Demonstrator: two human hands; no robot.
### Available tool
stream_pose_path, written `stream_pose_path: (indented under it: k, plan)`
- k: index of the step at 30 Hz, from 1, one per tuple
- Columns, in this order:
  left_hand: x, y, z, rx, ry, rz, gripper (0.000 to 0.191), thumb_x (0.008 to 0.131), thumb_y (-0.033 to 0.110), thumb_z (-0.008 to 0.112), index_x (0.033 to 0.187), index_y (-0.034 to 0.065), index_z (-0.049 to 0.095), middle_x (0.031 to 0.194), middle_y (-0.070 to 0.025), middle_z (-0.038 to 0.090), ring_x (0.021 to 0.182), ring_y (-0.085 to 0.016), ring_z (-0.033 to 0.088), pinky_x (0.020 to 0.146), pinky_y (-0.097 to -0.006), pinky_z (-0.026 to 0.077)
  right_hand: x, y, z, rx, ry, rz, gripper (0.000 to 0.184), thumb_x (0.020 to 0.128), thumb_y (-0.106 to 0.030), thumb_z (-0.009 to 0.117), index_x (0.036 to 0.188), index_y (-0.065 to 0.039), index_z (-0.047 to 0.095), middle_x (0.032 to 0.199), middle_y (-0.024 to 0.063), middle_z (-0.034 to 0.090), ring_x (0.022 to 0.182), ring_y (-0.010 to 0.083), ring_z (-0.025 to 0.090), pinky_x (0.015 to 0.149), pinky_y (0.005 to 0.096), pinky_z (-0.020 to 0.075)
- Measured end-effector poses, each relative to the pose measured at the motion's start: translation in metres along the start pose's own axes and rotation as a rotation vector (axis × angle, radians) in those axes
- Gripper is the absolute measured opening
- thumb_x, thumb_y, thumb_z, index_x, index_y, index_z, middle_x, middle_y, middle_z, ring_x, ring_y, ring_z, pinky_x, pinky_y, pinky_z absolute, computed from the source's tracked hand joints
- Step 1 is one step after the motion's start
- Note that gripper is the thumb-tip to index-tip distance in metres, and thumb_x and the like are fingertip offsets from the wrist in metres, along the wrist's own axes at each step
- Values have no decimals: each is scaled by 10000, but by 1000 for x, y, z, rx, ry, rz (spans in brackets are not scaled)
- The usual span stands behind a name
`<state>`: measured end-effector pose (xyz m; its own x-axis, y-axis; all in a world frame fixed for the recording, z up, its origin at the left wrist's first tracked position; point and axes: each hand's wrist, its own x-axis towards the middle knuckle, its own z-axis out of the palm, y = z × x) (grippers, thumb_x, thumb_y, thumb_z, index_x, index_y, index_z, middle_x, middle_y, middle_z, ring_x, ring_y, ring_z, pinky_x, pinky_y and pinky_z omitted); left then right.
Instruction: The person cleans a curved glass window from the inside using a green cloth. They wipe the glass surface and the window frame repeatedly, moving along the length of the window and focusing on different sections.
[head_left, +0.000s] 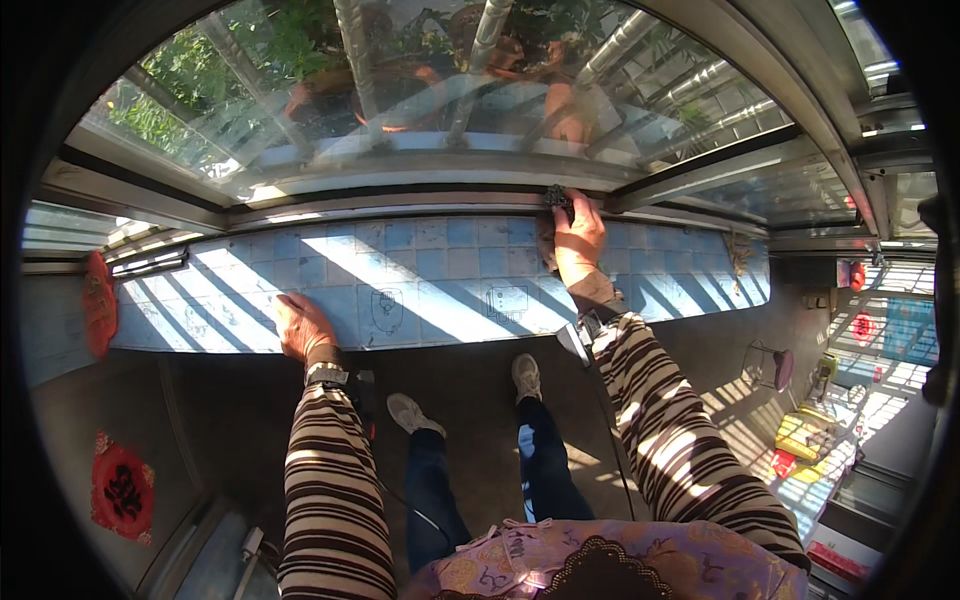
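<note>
My right hand (579, 238) grips a dark steel-wool scouring pad (557, 198) and presses it against the metal window frame (420, 201) at the back of the sill. My left hand (303, 327) rests on the front part of the sill, which has a blue checked covering (442, 262); its fingers are partly curled and nothing shows in them. The window glass (300, 112) rises beyond the frame, above both hands. Bands of sunlight and shadow cross the covering.
A red paper decoration (101, 304) hangs at the sill's left end. Twine (739, 255) lies near its right end. Metal bars (480, 67) and potted plants (292, 45) are outside the glass. A stool (781, 370) stands at the right. Cables hang by both forearms.
</note>
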<state>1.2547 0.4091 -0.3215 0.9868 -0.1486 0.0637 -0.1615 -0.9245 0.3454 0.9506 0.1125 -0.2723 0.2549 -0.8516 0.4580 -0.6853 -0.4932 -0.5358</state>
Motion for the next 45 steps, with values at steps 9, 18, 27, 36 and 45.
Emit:
stream_pose_path:
  k: [9,18,27,36,45]
  plan:
    - [-1,-2,2,-46,51,14,189,1007,310,544,971,125,568,914,-106,662,836,-361,661,672,-486,513,-28,-81,84,-55,172,56,238,833,1,703,1062,-65,706,988,166,699,885,371,688,788,420,553]
    - [-4,-4,4,-69,126,83,146,957,237,617,898,110,580,823,-109,633,765,-352,654,628,-469,534,-29,-265,194,324,-362,-861,218,789,-34,668,1004,-61,657,997,76,662,915,262,650,768,370,555]
    - [-3,-4,2,-101,173,95,107,912,200,650,881,108,606,823,-100,633,720,-327,656,605,-424,553,-6,-227,161,270,-160,-979,286,739,-21,708,1023,-49,709,1013,85,671,933,276,670,806,377,583]
    - [-5,-4,4,-73,255,92,115,879,243,675,846,149,617,801,-74,621,678,-299,641,571,-418,541,-13,-331,230,278,-424,-1135,224,801,-61,696,1024,-62,676,920,49,628,846,244,645,735,354,550]
    - [-3,-2,2,-111,259,40,126,859,250,688,822,155,613,788,-56,614,643,-285,635,559,-411,540,-19,-350,247,336,-409,-1166,184,799,-82,691,983,-70,683,884,56,604,819,244,622,688,345,534]
